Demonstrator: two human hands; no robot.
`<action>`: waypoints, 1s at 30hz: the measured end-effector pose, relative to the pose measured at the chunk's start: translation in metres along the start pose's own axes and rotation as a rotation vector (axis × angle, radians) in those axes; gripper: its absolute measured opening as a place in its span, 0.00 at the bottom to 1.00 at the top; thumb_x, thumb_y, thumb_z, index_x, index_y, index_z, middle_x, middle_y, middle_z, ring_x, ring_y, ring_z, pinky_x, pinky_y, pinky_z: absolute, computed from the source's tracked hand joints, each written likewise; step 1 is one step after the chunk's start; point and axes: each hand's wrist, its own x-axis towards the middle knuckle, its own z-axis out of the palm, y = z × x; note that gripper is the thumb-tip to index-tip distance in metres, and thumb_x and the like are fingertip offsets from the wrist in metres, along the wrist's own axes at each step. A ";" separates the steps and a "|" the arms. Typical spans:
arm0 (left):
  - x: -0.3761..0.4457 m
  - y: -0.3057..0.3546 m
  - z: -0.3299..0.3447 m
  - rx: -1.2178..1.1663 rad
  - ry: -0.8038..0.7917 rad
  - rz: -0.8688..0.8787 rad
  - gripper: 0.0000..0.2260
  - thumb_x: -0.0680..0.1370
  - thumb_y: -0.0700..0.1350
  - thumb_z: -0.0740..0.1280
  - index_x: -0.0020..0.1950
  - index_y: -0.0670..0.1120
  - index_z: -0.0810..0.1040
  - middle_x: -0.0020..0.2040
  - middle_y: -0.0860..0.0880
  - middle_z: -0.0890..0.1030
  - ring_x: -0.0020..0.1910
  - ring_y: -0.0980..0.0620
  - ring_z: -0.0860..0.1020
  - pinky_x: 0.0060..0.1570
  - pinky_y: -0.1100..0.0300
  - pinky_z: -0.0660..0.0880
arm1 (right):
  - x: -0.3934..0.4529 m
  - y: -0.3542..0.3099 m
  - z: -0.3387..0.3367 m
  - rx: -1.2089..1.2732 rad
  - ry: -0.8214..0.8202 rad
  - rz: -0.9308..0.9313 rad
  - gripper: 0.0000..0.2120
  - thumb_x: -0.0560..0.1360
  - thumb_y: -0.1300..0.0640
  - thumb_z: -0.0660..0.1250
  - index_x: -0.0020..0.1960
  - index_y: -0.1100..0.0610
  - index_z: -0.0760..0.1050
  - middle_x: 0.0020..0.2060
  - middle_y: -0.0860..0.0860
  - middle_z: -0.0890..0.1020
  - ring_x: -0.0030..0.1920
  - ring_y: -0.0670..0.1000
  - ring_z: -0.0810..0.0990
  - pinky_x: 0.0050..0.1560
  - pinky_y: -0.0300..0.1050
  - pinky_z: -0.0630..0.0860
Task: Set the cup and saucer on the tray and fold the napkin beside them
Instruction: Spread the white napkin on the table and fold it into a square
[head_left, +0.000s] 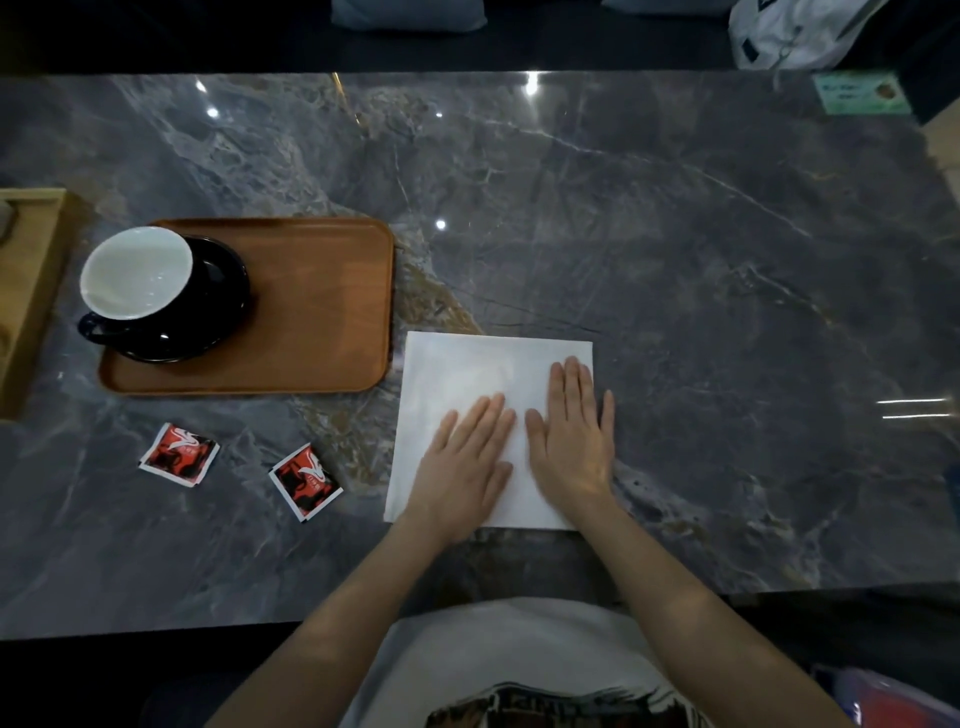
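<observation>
A brown wooden tray (322, 306) lies on the dark marble table at the left. On its left part stands a dark cup (137, 273) with a white inside, on a black saucer (218, 312). Right of the tray, a white napkin (457, 374) lies flat on the table. My left hand (465, 462) and my right hand (571, 431) rest palm-down on the napkin's near half, side by side, fingers spread and pointing away from me. Neither hand grips anything.
Two red sachets (179, 454) (306, 480) lie on the table in front of the tray. A light wooden box (31, 291) sits at the left edge. A white bag (795, 31) and a green card (862, 93) are at the far right.
</observation>
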 end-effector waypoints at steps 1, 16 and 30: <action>-0.003 -0.003 0.001 0.000 -0.005 -0.046 0.24 0.80 0.54 0.43 0.73 0.45 0.58 0.73 0.45 0.65 0.73 0.48 0.61 0.69 0.51 0.53 | 0.000 0.000 0.000 0.008 -0.002 0.000 0.31 0.76 0.44 0.35 0.75 0.57 0.38 0.77 0.52 0.43 0.76 0.50 0.41 0.71 0.52 0.34; -0.028 -0.024 -0.003 0.071 -0.050 -0.362 0.27 0.77 0.51 0.48 0.74 0.41 0.56 0.74 0.39 0.60 0.74 0.46 0.52 0.71 0.53 0.41 | -0.045 -0.079 0.004 0.149 -0.021 -0.337 0.25 0.76 0.50 0.51 0.70 0.59 0.65 0.68 0.54 0.72 0.69 0.52 0.69 0.68 0.50 0.56; -0.027 -0.019 -0.009 -0.069 -0.028 -0.402 0.29 0.77 0.56 0.42 0.75 0.44 0.52 0.77 0.43 0.52 0.75 0.47 0.48 0.72 0.46 0.47 | -0.045 0.024 0.013 0.116 0.075 -0.160 0.30 0.77 0.46 0.50 0.74 0.61 0.55 0.73 0.57 0.62 0.73 0.52 0.53 0.71 0.47 0.39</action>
